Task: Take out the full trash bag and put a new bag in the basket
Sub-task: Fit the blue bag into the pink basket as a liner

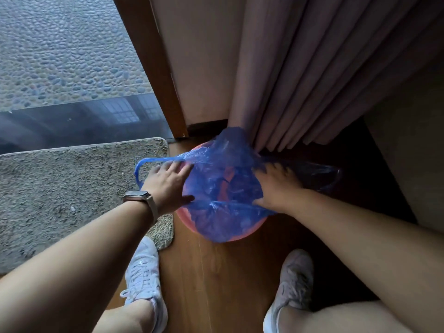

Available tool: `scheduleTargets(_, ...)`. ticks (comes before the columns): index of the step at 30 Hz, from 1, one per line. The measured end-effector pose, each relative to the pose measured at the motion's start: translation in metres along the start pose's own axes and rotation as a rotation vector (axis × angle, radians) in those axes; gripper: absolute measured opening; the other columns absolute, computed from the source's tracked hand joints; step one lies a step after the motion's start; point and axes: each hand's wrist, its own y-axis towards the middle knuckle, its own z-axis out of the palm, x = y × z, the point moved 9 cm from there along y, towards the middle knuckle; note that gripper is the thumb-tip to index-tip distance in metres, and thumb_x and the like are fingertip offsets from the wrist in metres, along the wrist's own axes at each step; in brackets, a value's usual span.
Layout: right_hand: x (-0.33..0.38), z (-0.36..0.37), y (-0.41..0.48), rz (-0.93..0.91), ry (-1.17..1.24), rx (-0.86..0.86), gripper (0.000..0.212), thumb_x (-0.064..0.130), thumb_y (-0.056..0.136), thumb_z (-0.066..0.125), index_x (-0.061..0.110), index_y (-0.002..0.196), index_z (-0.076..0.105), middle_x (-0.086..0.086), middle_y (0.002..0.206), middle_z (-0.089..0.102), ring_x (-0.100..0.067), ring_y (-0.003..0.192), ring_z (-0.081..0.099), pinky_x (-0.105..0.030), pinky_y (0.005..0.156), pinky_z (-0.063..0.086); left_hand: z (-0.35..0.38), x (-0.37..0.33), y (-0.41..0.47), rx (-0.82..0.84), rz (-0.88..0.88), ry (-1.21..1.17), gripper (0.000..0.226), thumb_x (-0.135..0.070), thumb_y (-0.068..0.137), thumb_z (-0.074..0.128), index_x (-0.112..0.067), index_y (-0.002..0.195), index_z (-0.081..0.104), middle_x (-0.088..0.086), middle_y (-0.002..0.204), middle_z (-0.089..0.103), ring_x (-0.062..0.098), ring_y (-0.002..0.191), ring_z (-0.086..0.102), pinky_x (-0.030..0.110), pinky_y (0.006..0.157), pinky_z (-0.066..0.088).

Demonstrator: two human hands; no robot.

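A thin blue plastic bag (223, 179) is spread over the mouth of a round pink basket (189, 224) on the wooden floor. The bag's near edge hangs over the basket's front rim. My left hand (168, 186), with a watch on the wrist, grips the bag's left edge; a blue handle loop (140, 168) sticks out beyond it. My right hand (276, 186) holds the bag's right edge, where another handle loop (332, 181) trails to the right. The inside of the basket is hidden by the bag.
A grey shaggy mat (72, 193) lies to the left. A pleated pink curtain (312, 80) hangs just behind the basket, touching the bag. A brown door frame (153, 68) and glass door stand at the left rear. My two white shoes (144, 272) rest on the floor.
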Motion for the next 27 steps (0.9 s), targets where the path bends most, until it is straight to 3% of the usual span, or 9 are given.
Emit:
scheduleTargets(4,-0.014,0.011,-0.001,0.124,0.381,0.016,0.091,0.054,0.073,0.071,0.013,0.142,0.028,-0.016,0.144,0.031,-0.035,0.131,0.035,-0.039,0.105,0.032,0.016,0.012,-0.003,0.038,-0.055,-0.190,0.101,-0.055,0.066,0.074,-0.026,0.148,0.024,0.002,0.147,0.041,0.027,0.130,0.045,0.040,0.103,0.037)
scheduleTargets(7,-0.019,0.008,0.003,0.155,0.511,-0.052,0.082,0.050,0.080,0.066,0.010,0.142,0.030,-0.018,0.143,0.036,-0.034,0.129,0.039,-0.037,0.106,0.035,0.011,0.013,-0.006,0.010,-0.036,-0.248,0.099,-0.043,0.062,0.070,-0.026,0.148,0.023,0.003,0.147,0.040,0.027,0.132,0.042,0.041,0.105,0.035)
scheduleTargets(11,-0.016,0.000,0.019,0.130,0.420,-0.086,0.075,0.046,0.086,0.059,0.018,0.146,0.024,-0.021,0.139,0.038,-0.039,0.125,0.042,-0.040,0.103,0.038,-0.010,-0.011,0.000,-0.147,0.129,-0.122,0.085,-0.033,0.068,0.063,-0.021,0.147,0.035,0.009,0.149,0.040,0.031,0.135,0.037,0.044,0.107,0.034)
scheduleTargets(14,-0.011,-0.002,0.031,0.092,0.296,-0.082,0.069,0.045,0.086,0.058,0.019,0.143,0.027,-0.019,0.134,0.042,-0.039,0.120,0.045,-0.043,0.098,0.042,-0.024,-0.021,0.017,-0.288,0.140,-0.125,0.070,-0.038,0.078,0.057,-0.016,0.143,0.043,0.015,0.138,0.051,0.036,0.121,0.052,0.045,0.095,0.044)
scheduleTargets(17,-0.012,-0.002,0.037,0.088,0.231,-0.086,0.063,0.035,0.085,0.059,0.017,0.139,0.033,-0.017,0.133,0.042,-0.037,0.120,0.043,-0.043,0.097,0.041,-0.021,-0.019,0.035,-0.262,0.057,-0.119,0.074,-0.043,0.083,0.060,-0.018,0.148,0.034,0.011,0.118,0.061,0.035,0.104,0.060,0.042,0.082,0.044)
scheduleTargets(20,-0.011,-0.010,0.034,0.065,0.195,-0.147,0.050,0.022,0.084,0.057,0.017,0.132,0.046,-0.015,0.128,0.045,-0.035,0.117,0.045,-0.042,0.093,0.043,-0.013,-0.019,0.038,-0.203,0.051,-0.092,0.075,-0.022,0.081,0.058,-0.017,0.150,0.029,0.007,0.108,0.067,0.031,0.098,0.063,0.038,0.075,0.038)
scheduleTargets(25,0.014,-0.030,0.014,-0.215,0.052,-0.295,0.016,0.012,0.075,0.066,0.004,0.089,0.066,-0.019,0.099,0.057,-0.039,0.089,0.055,-0.040,0.069,0.044,-0.007,-0.020,0.024,-0.165,0.177,0.012,0.075,-0.019,0.074,0.057,-0.017,0.146,0.035,0.003,0.095,0.071,0.029,0.093,0.065,0.036,0.072,0.039)
scheduleTargets(27,0.030,-0.026,0.007,-0.351,0.005,-0.278,0.017,0.012,0.077,0.064,0.003,0.092,0.068,-0.023,0.116,0.057,-0.041,0.105,0.054,-0.045,0.082,0.046,-0.001,-0.021,0.019,-0.143,0.224,0.074,0.071,-0.021,0.074,0.054,-0.020,0.143,0.038,0.000,0.093,0.071,0.027,0.092,0.066,0.035,0.076,0.039)
